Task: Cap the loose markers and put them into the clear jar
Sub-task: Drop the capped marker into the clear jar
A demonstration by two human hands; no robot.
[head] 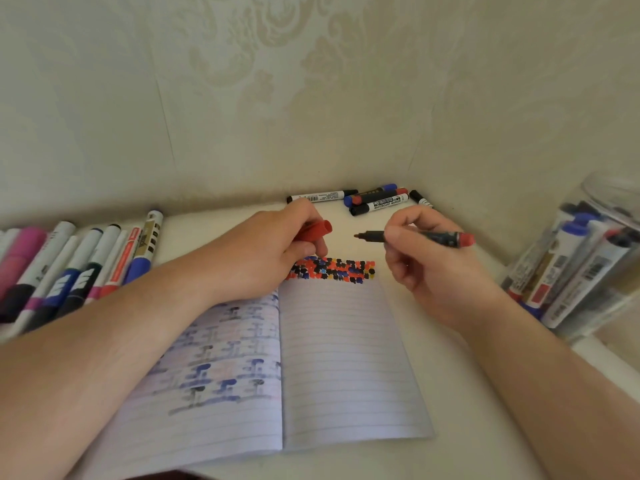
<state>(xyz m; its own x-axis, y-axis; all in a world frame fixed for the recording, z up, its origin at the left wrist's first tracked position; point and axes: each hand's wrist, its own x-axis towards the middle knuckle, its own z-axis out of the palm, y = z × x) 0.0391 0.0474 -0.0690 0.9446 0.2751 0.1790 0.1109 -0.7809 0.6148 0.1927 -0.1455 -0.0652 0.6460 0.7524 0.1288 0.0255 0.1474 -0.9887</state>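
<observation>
My left hand (273, 247) grips a red cap (317, 231), its open end pointing right. My right hand (426, 251) pinches an uncapped marker (422, 238) with a dark barrel and a red end; its tip points left at the cap, a short gap between them. Both hover over the top of an open lined notebook (339, 358). The clear jar (585, 268) stands at the right edge with several capped markers inside. A small pile of markers (375, 199) lies at the back by the wall.
A row of several capped markers (69, 271) lies along the left edge of the white table (464, 393). The notebook's top edge carries red, blue and black ink dots (332, 270). A patterned wall closes the back and right.
</observation>
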